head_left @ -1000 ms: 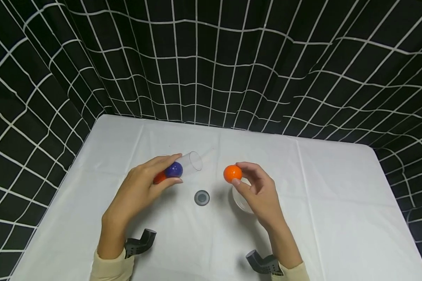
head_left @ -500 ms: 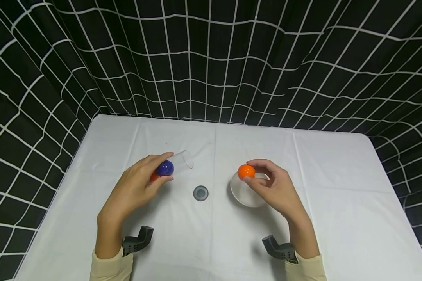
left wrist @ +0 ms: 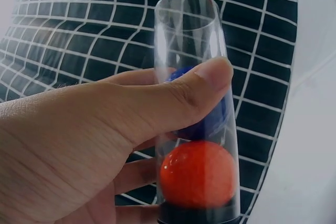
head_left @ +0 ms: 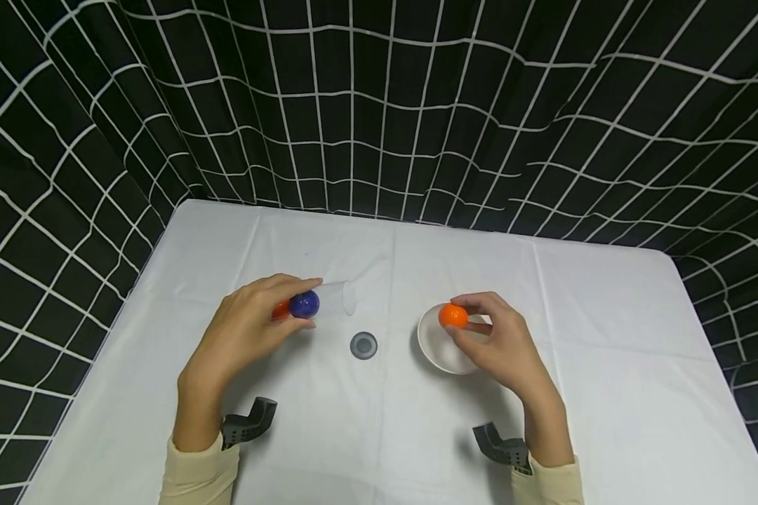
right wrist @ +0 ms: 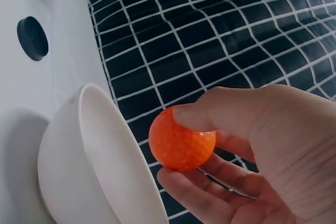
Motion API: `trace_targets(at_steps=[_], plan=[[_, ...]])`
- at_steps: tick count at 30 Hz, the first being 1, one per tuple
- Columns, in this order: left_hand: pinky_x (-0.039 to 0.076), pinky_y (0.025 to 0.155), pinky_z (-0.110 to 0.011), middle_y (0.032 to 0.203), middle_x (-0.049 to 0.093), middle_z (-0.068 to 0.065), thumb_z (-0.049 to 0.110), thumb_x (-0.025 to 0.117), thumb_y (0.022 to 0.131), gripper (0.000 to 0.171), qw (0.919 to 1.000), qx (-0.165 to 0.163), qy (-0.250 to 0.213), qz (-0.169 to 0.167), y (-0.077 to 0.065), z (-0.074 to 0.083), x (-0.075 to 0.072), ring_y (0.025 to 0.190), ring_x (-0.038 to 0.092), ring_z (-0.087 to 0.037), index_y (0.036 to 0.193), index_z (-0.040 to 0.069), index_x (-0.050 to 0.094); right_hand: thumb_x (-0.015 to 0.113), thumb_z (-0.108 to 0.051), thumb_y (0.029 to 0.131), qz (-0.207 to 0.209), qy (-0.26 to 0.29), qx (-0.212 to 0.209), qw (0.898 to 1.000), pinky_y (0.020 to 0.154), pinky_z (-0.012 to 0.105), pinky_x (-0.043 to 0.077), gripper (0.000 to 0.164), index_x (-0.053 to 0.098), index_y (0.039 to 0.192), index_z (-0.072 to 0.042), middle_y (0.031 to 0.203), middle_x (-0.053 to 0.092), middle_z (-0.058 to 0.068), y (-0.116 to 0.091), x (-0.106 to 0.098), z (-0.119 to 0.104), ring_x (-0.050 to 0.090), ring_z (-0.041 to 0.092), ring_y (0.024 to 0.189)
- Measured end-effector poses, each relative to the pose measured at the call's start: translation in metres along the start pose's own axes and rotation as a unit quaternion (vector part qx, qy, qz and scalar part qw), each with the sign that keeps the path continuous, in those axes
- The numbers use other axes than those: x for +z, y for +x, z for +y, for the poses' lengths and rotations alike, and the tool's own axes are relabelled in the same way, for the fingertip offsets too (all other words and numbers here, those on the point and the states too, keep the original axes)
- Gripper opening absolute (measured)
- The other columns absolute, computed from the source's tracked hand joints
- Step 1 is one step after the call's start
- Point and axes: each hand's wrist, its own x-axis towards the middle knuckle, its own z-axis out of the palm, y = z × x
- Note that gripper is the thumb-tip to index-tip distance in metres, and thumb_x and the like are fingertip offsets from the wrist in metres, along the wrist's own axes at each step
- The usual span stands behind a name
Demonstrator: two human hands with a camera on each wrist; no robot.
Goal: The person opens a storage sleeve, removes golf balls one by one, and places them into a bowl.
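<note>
My left hand (head_left: 246, 319) grips a clear plastic tube (left wrist: 191, 30) with a dark base, its mouth tipped to the right in the head view. Inside the tube, a red-orange ball (left wrist: 198, 174) sits at the bottom and a blue ball (head_left: 304, 304) above it, partly covered by my thumb in the left wrist view. My right hand (head_left: 502, 344) pinches an orange golf ball (right wrist: 181, 139) between thumb and fingers. Below that ball stands a white bowl (head_left: 439, 354), whose visible inside shows no ball; my hand overlaps its far right part in the head view.
A round grey lid (head_left: 363, 345) lies on the white-covered table (head_left: 366, 421) between my hands. Black curtains with a white grid (head_left: 379, 105) rise behind the table and along its sides. A dark camera mount is strapped to each wrist.
My right hand has moved right with the orange golf ball, from the bowl's left edge to over the bowl. The tube in my left hand has tilted flatter, its mouth slightly lower.
</note>
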Motion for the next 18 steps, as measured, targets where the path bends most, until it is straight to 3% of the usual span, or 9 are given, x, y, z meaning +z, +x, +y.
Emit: trace_targets(at_steps=[6, 11, 18], plan=[[0.059, 0.097, -0.047, 0.131, 0.075, 0.003, 0.027, 0.089, 0.087, 0.054, 1.0, 0.0, 0.002, 0.007, -0.0005, 0.0007, -0.0017, 0.121, 0.071, -0.021, 0.139, 0.029, 0.071, 0.079, 0.003, 0.088, -0.004, -0.017, -0.026, 0.999, 0.092, 0.036, 0.064, 0.036, 0.07, 0.122, -0.002, 0.121, 0.069, 0.012, -0.0019, 0.0002, 0.0017, 0.071, 0.029, 0.111], [0.058, 0.097, -0.047, 0.13, 0.075, 0.003, 0.028, 0.087, 0.089, 0.054, 1.0, 0.003, 0.001, 0.004, -0.0001, 0.0012, -0.0013, 0.12, 0.072, -0.021, 0.14, 0.029, 0.07, 0.077, 0.004, 0.088, -0.02, -0.025, -0.025, 0.999, 0.094, 0.041, 0.063, 0.035, 0.07, 0.122, -0.001, 0.121, 0.07, 0.014, -0.0026, -0.0001, 0.0038, 0.074, 0.033, 0.109], [0.056, 0.09, -0.043, 0.127, 0.075, 0.003, 0.024, 0.086, 0.09, 0.055, 0.9996, 0.018, 0.021, 0.003, 0.0005, 0.0014, -0.0012, 0.108, 0.071, -0.018, 0.142, 0.028, 0.069, 0.074, 0.007, 0.086, -0.043, -0.029, -0.028, 0.998, 0.095, 0.043, 0.063, 0.037, 0.072, 0.121, -0.004, 0.124, 0.07, 0.013, -0.0026, 0.0016, 0.0039, 0.074, 0.032, 0.107]])
